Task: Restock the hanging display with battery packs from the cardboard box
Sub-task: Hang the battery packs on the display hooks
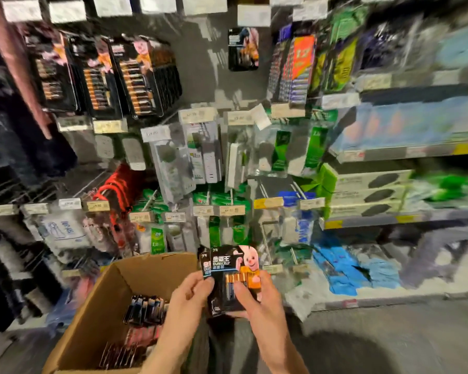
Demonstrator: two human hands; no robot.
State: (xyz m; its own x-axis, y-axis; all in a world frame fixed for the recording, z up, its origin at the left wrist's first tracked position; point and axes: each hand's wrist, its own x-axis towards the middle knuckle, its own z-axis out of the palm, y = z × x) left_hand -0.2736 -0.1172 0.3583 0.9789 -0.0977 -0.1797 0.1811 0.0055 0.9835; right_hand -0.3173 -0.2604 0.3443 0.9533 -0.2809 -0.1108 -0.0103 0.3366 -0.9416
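A small stack of black battery packs [227, 268] with a pink bunny on the card is held low in front of me, above the right edge of the open cardboard box [97, 314]. My right hand [257, 298] grips the stack from below, thumb across the front pack. My left hand [192, 295] pinches the left edge of the rear pack. More battery packs [143, 310] stand on edge inside the box. On the hanging display, large battery packs [135, 76] fill the upper left hooks and a single small battery pack [243, 48] hangs at top centre.
Power strips [200, 152] and green packaged goods [281, 149] hang on the middle hooks, with price tags in front. Shelves with boxes [368, 193] run along the right. Blue packets [343, 271] lie on the bottom shelf. Grey floor [376, 341] spreads at the lower right. The view is blurred.
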